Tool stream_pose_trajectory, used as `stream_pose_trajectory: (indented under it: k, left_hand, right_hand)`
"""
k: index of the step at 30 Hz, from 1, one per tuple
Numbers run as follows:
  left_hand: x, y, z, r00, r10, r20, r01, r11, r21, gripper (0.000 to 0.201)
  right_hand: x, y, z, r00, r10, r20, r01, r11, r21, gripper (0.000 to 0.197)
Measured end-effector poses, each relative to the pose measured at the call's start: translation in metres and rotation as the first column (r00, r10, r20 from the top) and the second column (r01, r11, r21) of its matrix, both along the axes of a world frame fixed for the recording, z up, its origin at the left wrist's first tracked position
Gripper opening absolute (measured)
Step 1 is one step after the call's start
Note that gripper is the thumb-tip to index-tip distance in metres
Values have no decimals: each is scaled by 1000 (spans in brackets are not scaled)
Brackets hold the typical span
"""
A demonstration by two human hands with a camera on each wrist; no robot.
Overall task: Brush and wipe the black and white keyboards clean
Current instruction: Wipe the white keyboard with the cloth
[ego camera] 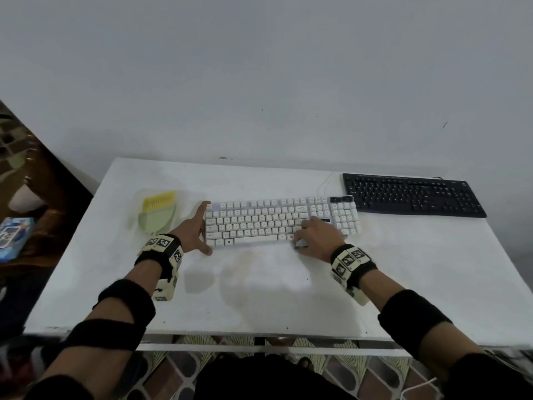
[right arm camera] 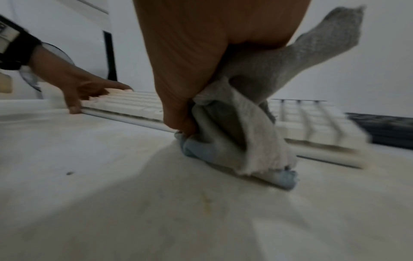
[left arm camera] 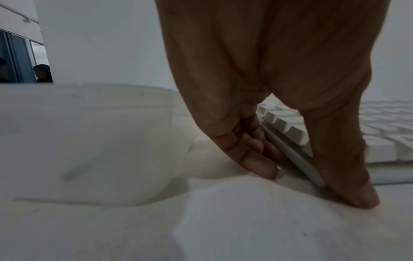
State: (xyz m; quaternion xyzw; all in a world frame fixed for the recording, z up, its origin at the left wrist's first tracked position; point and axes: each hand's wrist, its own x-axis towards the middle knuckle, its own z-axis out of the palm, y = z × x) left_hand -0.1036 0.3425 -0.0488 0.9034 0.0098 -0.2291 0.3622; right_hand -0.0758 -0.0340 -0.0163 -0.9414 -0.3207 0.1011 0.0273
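Keyboards sit side by side on the white tabletop (ego camera: 259,298): the white keyboard (ego camera: 277,220) lies in the middle, and the black keyboard (ego camera: 412,194) lies behind its right end, against the wall, just beside it. To the left of the white keyboard stands a translucent plastic container (left arm camera: 85,141), with a pale green brush (ego camera: 158,213) with yellow bristles seen through it in the head view. A thin white cable (ego camera: 324,183) curls away from the back of the white keyboard.

The left hand (ego camera: 193,229) braces the white keyboard's left end, its fingers (left arm camera: 257,164) straight along that edge and the thumb planted at the near corner. The right hand (ego camera: 317,233) hovers over the keyboard's front edge toward the right, its fingers curled round a bunched cloth (right arm camera: 241,137), which touches the tabletop just in front of the keyboard.

The white keyboard has raised, blocky cream keycaps and a dark strip above its number pad. The black keyboard is flat and low, with small pale legends. The cloth is grey woven fabric with a blue underside and frayed edge. The tabletop looks matte, smudged and faintly stained.
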Motion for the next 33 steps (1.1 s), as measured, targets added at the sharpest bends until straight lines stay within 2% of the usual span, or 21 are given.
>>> stream_pose_trajectory:
  k: [4, 8, 12, 16, 18, 20, 24, 26, 29, 33]
  left_hand:
    - [0, 1, -1, 1000, 5, -8, -5, 1000, 1, 144]
    - [1, 0, -1, 1000, 8, -16, -9, 1000, -12, 145]
    - [0, 1, -3, 1000, 11, -13, -12, 1000, -25, 146]
    - [0, 1, -5, 1000, 17, -6, -17, 1000, -19, 146]
    - [0, 2, -5, 1000, 17, -9, -17, 1000, -22, 146]
    - [0, 2, -6, 1000, 10, 2, -10, 1000, -24, 145]
    - [0, 3, -6, 1000, 4, 16, -4, 999, -39, 144]
    - [-1, 2, -6, 1000, 3, 17, -2, 999, -37, 144]
    - [0, 1, -8, 1000, 7, 20, -6, 999, -38, 143]
    - [0, 3, -12, 1000, 22, 13, -21, 998, -52, 144]
  right_hand:
    - [4, -41, 4, 996, -84, 24, 85, 995, -45, 21]
    - [8, -38, 3, 999, -18, 48, 21, 998, -59, 22]
    - [12, -56, 6, 987, -158, -27, 155, 983, -96, 16]
    - [20, -88, 4, 963, -269, -33, 261, 952, -159, 20]
    - [22, -92, 4, 953, -302, -6, 298, 942, -155, 19]
    - [18, -84, 4, 963, -269, 25, 271, 955, -118, 21]
    - [10, -75, 4, 958, -288, 12, 288, 956, -52, 20]
    - [8, -84, 4, 909, -416, 5, 416, 909, 9, 19]
    - [0, -84, -1, 747, -657, -106, 663, 720, 205, 13]
    - [-7, -72, -14, 605, -757, -246, 789, 529, 312, 16]
